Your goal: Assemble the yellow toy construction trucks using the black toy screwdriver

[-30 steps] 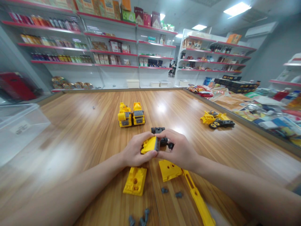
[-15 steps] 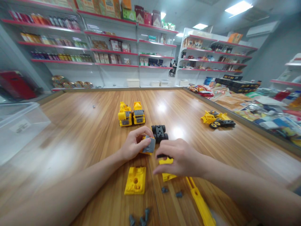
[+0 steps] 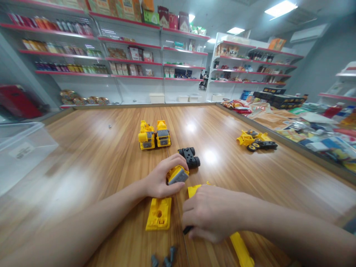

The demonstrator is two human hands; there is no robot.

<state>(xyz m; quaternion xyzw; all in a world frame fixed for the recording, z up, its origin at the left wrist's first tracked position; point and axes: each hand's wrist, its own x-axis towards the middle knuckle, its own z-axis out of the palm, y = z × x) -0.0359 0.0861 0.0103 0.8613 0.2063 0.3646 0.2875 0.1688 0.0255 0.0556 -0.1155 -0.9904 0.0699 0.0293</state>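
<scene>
My left hand [image 3: 161, 178] is closed round a yellow and grey toy truck cab [image 3: 177, 174], held just above the wooden table [image 3: 97, 159]. My right hand [image 3: 211, 213] lies low over the table nearer to me, fingers curled, with a small dark piece [image 3: 187, 230] showing under the fingertips. It covers part of a yellow plate [image 3: 194, 190] and the top of a long yellow arm piece [image 3: 240, 250]. A second yellow plate [image 3: 159, 218] lies flat under my left wrist. A black wheeled chassis [image 3: 189, 157] rests just beyond the cab.
Two assembled yellow toy trucks [image 3: 154, 135] stand side by side farther back. A partly built yellow loader [image 3: 256, 141] sits at the right. Grey screws [image 3: 164, 259] lie at the near edge. A clear plastic box [image 3: 19, 148] stands at the left. Store shelves line the walls.
My right hand let go of the cab and moved down toward me, over the yellow plate and the screws. My left hand kept the cab and turned it slightly.
</scene>
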